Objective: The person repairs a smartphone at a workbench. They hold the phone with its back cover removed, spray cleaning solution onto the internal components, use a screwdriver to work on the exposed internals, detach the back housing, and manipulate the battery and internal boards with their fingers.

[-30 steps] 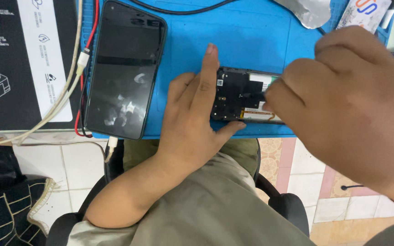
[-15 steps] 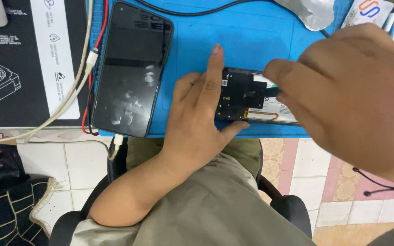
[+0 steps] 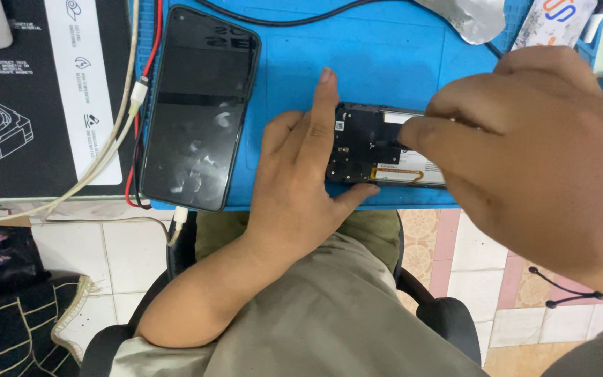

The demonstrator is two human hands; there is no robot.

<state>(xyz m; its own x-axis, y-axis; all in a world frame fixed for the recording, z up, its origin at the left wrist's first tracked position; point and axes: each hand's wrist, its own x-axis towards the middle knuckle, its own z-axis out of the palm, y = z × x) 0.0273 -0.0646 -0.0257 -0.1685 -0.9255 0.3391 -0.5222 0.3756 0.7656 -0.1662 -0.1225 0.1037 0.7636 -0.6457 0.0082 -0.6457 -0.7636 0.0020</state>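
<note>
Centre frame: the left hand (image 3: 301, 181) stays flat, pinning the opened phone (image 3: 371, 143) to the blue surface (image 3: 357, 63), while the right hand (image 3: 525, 146), fingertips pinched, has moved onto its board.

A dark, rectangular phone screen (image 3: 200, 112) lies face up at the left of the blue mat (image 3: 378, 63). Far right, a crumpled silver pouch (image 3: 470, 17) sits beside a white packet (image 3: 551, 22) printed in orange and blue. Far left lies a black sheet (image 3: 36, 132) with a white label strip (image 3: 82, 84).
</note>
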